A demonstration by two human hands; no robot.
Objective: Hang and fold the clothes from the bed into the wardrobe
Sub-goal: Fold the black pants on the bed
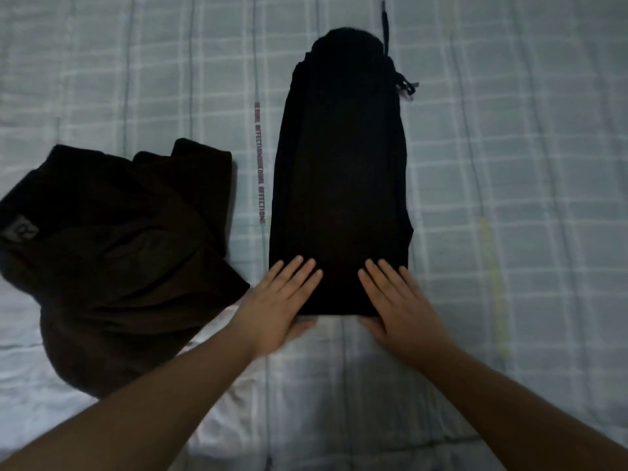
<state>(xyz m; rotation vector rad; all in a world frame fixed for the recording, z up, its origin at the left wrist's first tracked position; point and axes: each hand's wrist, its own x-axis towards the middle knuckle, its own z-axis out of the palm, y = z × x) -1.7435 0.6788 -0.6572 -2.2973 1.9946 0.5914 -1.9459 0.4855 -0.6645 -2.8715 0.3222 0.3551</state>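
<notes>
At the far left a dark brown garment (pixel 119 253) lies in a loose, rumpled heap on the bed (pixel 509 198), with a small grey patch or label showing on its left edge. The bed wears a pale sheet with a light checked pattern, and a thin printed band of lettering (pixel 260 164) runs lengthwise between the heap and the next piece of clothing.

The left hand (pixel 282 300) comes in from the lower left on a bare forearm. It lies flat on the near left corner of the black trousers (pixel 339 171), palm down, fingers (pixel 299 270) straight and close together, pressing on the cloth rather than grasping it; the thumb appears to sit just at or under the near hem, though the dim light makes that hard to settle.

The black trousers lie in the middle of the bed, folded into one long narrow strip that runs away from the person, well smoothed, apart from the brown heap. At the far end the waistband is rounded, and a drawstring (pixel 387 39) trails off to its right, with a knotted end lying on the sheet.

The right hand (pixel 397 300) mirrors the other on the near right corner of the strip, flat and palm down, fingers extended and released, resting on the fabric with the thumb near the hem.
</notes>
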